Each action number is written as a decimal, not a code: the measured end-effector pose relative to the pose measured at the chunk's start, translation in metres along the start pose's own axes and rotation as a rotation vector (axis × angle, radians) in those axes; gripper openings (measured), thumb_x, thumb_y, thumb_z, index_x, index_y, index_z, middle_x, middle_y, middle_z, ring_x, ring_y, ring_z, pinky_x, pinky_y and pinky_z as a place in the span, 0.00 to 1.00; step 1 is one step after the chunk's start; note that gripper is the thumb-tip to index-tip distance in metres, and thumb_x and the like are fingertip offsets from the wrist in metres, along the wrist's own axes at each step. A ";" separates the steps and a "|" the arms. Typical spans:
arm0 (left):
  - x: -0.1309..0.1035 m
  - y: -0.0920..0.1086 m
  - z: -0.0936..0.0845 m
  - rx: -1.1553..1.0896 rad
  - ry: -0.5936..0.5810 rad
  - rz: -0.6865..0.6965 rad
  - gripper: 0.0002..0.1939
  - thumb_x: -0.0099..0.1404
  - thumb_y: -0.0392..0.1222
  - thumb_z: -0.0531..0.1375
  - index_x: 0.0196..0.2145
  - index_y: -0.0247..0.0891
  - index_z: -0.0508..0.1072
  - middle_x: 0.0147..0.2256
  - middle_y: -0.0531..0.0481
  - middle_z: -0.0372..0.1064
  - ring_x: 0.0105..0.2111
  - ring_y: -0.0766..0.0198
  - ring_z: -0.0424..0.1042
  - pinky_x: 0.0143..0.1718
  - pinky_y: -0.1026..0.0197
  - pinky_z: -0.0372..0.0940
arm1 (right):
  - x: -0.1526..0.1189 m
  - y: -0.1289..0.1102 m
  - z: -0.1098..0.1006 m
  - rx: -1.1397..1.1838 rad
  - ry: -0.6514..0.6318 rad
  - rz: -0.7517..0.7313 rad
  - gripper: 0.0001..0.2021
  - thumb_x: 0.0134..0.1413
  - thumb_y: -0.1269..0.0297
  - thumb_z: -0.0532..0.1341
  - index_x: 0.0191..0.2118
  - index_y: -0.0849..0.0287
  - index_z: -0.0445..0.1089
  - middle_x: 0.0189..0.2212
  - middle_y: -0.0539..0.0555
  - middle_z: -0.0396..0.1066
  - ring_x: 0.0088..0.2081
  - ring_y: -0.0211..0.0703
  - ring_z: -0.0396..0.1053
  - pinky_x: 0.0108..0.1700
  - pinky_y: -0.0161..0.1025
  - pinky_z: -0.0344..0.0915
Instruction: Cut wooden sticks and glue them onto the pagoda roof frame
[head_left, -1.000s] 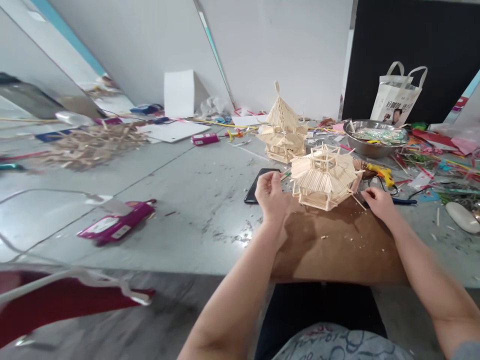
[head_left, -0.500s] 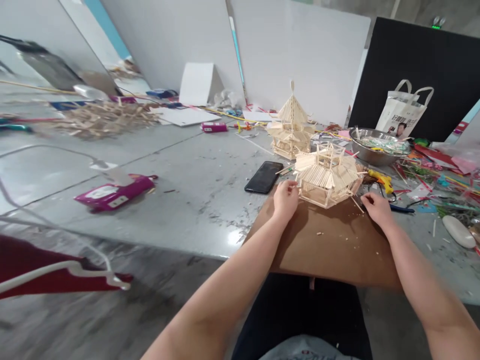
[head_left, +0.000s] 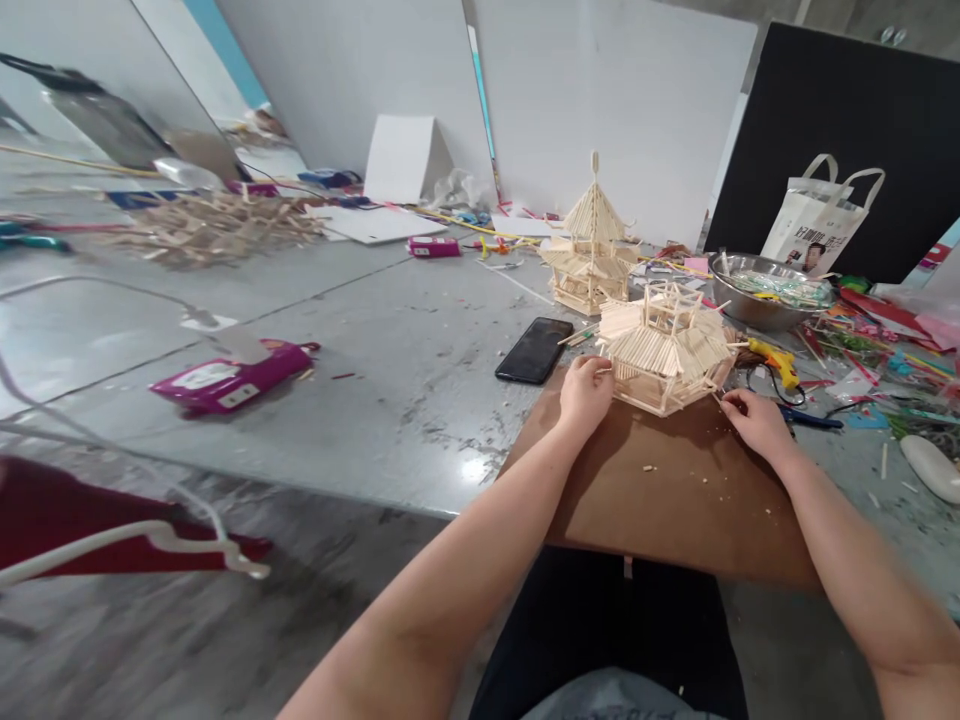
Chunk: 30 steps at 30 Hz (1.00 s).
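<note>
A pavilion model (head_left: 667, 350) built of thin wooden sticks, with a sloping slatted roof and an open frame on top, stands on a brown board (head_left: 675, 510). My left hand (head_left: 587, 400) is closed at the model's left corner, its fingertips on the edge there. Near the right corner my right hand (head_left: 756, 428) is closed in a pinch on a thin wooden stick (head_left: 718, 397), which slants beside the model's base. Behind stands a taller stick pagoda (head_left: 592, 260) with a pointed roof.
Left of the model lies a black phone (head_left: 534, 350). A yellow glue gun (head_left: 776, 362), a metal bowl (head_left: 765, 305) and craft scraps crowd the right. Farther left are a purple packet (head_left: 232, 377) and a pile of sticks (head_left: 217, 230). The table's front edge (head_left: 360, 495) is near.
The view has shifted slightly. My right fingers have moved in to the loose stick by the model's right corner and closed on it. My left hand stays at the left corner.
</note>
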<state>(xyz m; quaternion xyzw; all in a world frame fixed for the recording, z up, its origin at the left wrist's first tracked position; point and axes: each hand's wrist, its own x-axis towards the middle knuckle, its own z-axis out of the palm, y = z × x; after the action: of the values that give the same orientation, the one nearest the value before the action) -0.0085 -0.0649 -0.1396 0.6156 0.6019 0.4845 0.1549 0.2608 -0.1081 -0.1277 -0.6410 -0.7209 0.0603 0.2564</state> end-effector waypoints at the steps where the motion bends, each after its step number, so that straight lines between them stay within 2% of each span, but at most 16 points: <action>1: 0.000 0.000 0.001 0.003 -0.005 0.003 0.10 0.54 0.37 0.54 0.32 0.36 0.74 0.42 0.43 0.66 0.41 0.58 0.67 0.43 0.58 0.63 | 0.000 -0.002 0.000 -0.006 -0.007 -0.006 0.11 0.50 0.59 0.53 0.35 0.56 0.70 0.32 0.54 0.74 0.35 0.46 0.70 0.37 0.40 0.63; 7: -0.002 0.002 0.001 0.105 -0.046 0.045 0.12 0.53 0.35 0.54 0.33 0.38 0.75 0.46 0.43 0.64 0.48 0.52 0.63 0.50 0.51 0.59 | -0.001 -0.005 0.001 -0.057 -0.038 -0.016 0.12 0.51 0.59 0.53 0.36 0.57 0.70 0.34 0.55 0.74 0.36 0.46 0.70 0.39 0.40 0.62; 18: -0.001 0.005 0.000 0.087 -0.054 0.021 0.09 0.53 0.37 0.56 0.30 0.37 0.75 0.46 0.42 0.64 0.48 0.52 0.63 0.52 0.52 0.58 | -0.001 -0.001 0.002 -0.122 -0.039 0.023 0.13 0.51 0.56 0.52 0.36 0.55 0.70 0.34 0.55 0.74 0.34 0.47 0.70 0.35 0.40 0.62; 25: -0.003 0.007 0.000 0.092 -0.049 0.067 0.06 0.53 0.37 0.56 0.27 0.38 0.74 0.45 0.44 0.66 0.48 0.53 0.64 0.51 0.52 0.58 | -0.001 0.000 0.001 -0.100 -0.059 0.022 0.14 0.51 0.56 0.52 0.37 0.55 0.70 0.35 0.54 0.74 0.33 0.45 0.69 0.34 0.40 0.62; 30: -0.003 0.012 -0.005 0.101 -0.114 0.082 0.07 0.53 0.37 0.56 0.27 0.36 0.74 0.43 0.41 0.68 0.49 0.53 0.64 0.53 0.52 0.55 | -0.001 -0.001 0.000 -0.092 -0.066 0.029 0.14 0.51 0.57 0.52 0.37 0.56 0.70 0.35 0.55 0.74 0.34 0.45 0.69 0.36 0.40 0.61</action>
<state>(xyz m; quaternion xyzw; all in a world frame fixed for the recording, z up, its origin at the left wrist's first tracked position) -0.0052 -0.0720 -0.1289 0.6734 0.5901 0.4235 0.1375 0.2599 -0.1092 -0.1273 -0.6600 -0.7218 0.0517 0.2017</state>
